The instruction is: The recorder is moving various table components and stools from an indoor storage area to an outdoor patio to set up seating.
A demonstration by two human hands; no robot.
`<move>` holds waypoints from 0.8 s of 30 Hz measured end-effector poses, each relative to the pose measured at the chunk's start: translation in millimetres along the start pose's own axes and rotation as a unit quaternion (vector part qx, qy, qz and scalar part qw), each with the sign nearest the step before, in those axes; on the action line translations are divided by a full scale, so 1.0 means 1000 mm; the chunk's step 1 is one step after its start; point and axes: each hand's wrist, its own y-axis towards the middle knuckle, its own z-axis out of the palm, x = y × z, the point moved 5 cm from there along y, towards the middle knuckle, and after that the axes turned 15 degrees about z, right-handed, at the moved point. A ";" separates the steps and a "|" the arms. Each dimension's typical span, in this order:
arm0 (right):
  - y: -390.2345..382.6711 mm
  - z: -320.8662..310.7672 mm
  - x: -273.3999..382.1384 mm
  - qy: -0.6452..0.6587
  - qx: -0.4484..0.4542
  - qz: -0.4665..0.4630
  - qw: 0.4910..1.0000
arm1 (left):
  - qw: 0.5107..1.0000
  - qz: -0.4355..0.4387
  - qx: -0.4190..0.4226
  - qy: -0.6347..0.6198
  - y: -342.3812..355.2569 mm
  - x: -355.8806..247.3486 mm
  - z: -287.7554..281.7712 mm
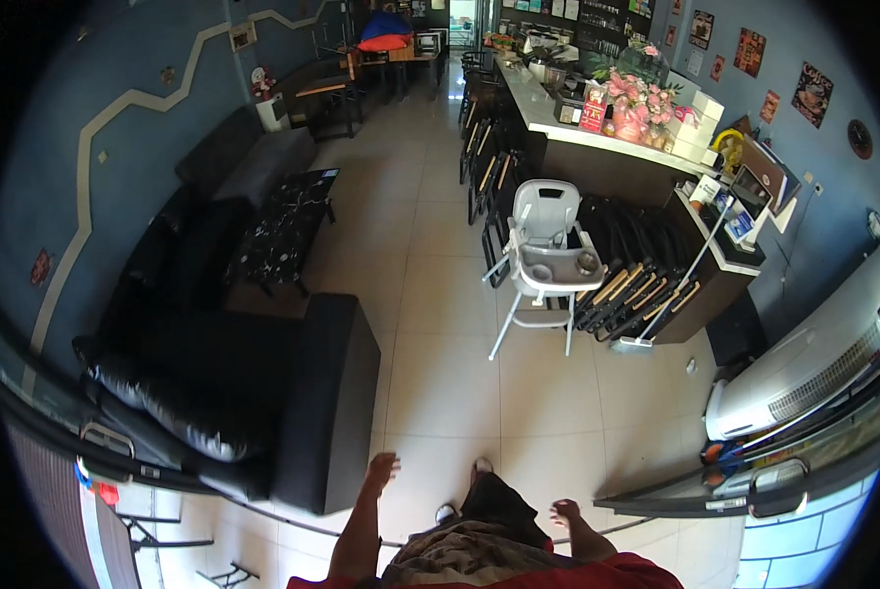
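Note:
My left hand (382,469) hangs low in front of me with its fingers apart and nothing in it, nearest the black sofa's end (327,402). My right hand (565,512) is also empty, its fingers loosely bent and apart, left of the open glass door's dark frame (681,506). Below, my sandalled feet (479,469) stand on beige tiles, near a doorway's threshold. Ahead are a grey high chair (548,231) and a white broom (690,275) leaning at the counter, with stacked black folding chairs (612,236) between them.
A black low table (285,221) stands beside the left sofas, and stacked furniture (391,64) is at the back. The counter (548,128) carries pink flowers (632,103), boxes and machines. A tall white air conditioner (798,353) lies along the right wall. A tiled aisle runs between sofas and counter.

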 end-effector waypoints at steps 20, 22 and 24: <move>0.014 0.390 0.852 -0.181 0.232 -0.308 0.905 | 0.961 -0.158 0.067 -0.218 0.385 -0.083 -0.037; 0.038 0.419 0.922 -0.165 0.206 -0.328 0.907 | 0.975 -0.125 0.075 -0.167 0.463 -0.118 -0.045; 0.092 0.420 0.983 -0.252 0.032 -0.626 0.737 | 0.985 -0.086 0.112 -0.103 0.564 -0.180 -0.052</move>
